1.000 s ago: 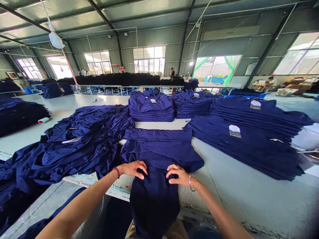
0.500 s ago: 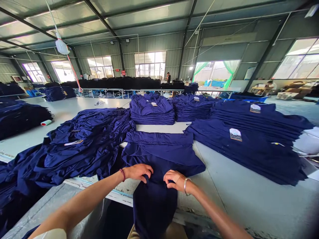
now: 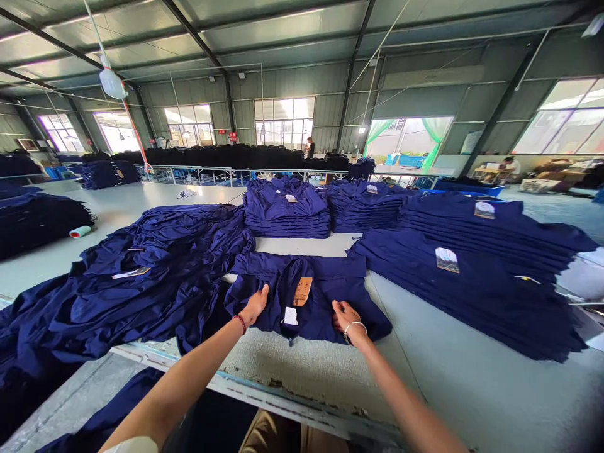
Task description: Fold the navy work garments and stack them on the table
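Observation:
In front of me a navy zip jacket [image 3: 325,289] lies folded on the table, its collar end toward me. A brown card tag [image 3: 302,291] and a white label [image 3: 290,316] show at its middle, with a zip pull at the near edge. My left hand [image 3: 256,305] holds the left part, thumb on top and the other fingers mostly hidden by cloth. Its wrist has a red bead bracelet. On the right part, my right hand [image 3: 346,316] is closed on the fabric with curled fingers, a pale bangle at its wrist.
Rumpled navy garments [image 3: 155,270] heap up at left. Folded stacks stand behind [image 3: 287,211] and at right [image 3: 453,264], with printed tags. A white roll [image 3: 80,231] lies far left. The worn table edge [image 3: 283,393] runs before me. A person [image 3: 310,148] stands far back.
The jacket's near part, which hung over the table edge, has been folded up and away from me onto the rest. Tag and label now show. My hands have moved apart and slightly forward.

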The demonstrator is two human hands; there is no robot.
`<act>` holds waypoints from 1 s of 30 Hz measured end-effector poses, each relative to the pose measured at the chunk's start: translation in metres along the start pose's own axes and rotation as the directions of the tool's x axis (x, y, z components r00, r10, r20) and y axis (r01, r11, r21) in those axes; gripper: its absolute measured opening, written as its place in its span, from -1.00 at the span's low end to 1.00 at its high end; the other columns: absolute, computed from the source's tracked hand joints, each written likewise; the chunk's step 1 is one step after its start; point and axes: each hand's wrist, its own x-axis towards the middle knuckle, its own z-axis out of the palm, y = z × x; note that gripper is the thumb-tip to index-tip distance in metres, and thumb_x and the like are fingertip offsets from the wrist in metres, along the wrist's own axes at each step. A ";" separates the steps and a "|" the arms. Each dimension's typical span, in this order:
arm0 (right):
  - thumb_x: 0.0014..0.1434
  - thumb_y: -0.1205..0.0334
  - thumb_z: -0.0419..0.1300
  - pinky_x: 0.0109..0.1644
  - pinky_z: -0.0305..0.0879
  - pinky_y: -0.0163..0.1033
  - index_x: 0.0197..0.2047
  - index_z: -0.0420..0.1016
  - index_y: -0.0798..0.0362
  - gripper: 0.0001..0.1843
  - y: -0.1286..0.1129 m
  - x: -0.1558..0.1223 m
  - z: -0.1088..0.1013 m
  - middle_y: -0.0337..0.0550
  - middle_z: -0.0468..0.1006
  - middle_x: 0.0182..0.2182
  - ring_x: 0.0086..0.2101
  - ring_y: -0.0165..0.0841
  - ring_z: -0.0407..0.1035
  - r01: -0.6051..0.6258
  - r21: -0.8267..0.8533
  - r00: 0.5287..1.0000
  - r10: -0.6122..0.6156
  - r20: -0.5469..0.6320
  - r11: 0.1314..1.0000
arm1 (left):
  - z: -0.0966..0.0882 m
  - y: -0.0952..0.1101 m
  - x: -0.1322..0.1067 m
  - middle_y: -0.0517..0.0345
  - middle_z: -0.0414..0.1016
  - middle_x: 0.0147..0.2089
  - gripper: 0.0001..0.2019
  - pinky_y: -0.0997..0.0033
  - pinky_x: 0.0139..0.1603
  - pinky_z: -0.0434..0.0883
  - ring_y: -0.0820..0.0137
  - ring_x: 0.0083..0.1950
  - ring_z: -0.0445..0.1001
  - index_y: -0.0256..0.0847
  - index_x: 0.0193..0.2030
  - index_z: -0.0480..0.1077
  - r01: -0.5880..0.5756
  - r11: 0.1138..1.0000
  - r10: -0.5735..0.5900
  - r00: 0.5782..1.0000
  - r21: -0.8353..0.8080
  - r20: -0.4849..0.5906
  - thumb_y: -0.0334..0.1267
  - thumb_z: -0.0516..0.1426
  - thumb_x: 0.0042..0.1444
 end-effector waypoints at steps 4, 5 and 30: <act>0.25 -0.08 0.01 0.11 0.28 -0.19 0.12 0.39 0.01 -0.51 -0.019 -0.001 0.008 -0.02 0.54 -0.11 -0.05 -0.23 0.42 0.047 -0.042 0.995 -0.050 -0.090 0.998 | 0.007 0.026 -0.012 -0.18 0.36 0.25 -0.49 0.13 0.28 0.23 0.05 0.32 0.28 -0.24 0.23 0.24 0.024 0.982 0.035 0.952 0.185 -0.305 0.03 0.06 0.25; 0.22 -0.09 0.07 0.14 0.26 -0.19 0.15 0.38 0.02 -0.47 -0.025 -0.002 0.011 0.00 0.52 -0.05 0.01 -0.21 0.39 0.069 -0.079 0.993 -0.077 -0.092 0.994 | 0.009 0.034 -0.014 -0.15 0.34 0.27 -0.48 0.15 0.30 0.21 0.08 0.33 0.26 -0.21 0.24 0.24 0.002 0.968 0.085 0.940 0.252 -0.331 -0.05 0.15 0.19; 0.13 0.29 0.14 -0.18 0.27 -0.25 -0.21 0.53 -0.07 -0.82 -0.012 0.012 0.000 -0.13 0.50 -0.24 -0.22 -0.28 0.41 0.045 -0.181 0.973 -0.084 -0.215 0.983 | -0.019 0.032 -0.023 0.06 0.53 0.03 -0.76 0.35 0.15 0.36 0.28 0.09 0.48 -0.11 -0.02 0.50 -0.012 0.916 0.145 0.942 0.401 -0.303 -0.37 0.16 0.17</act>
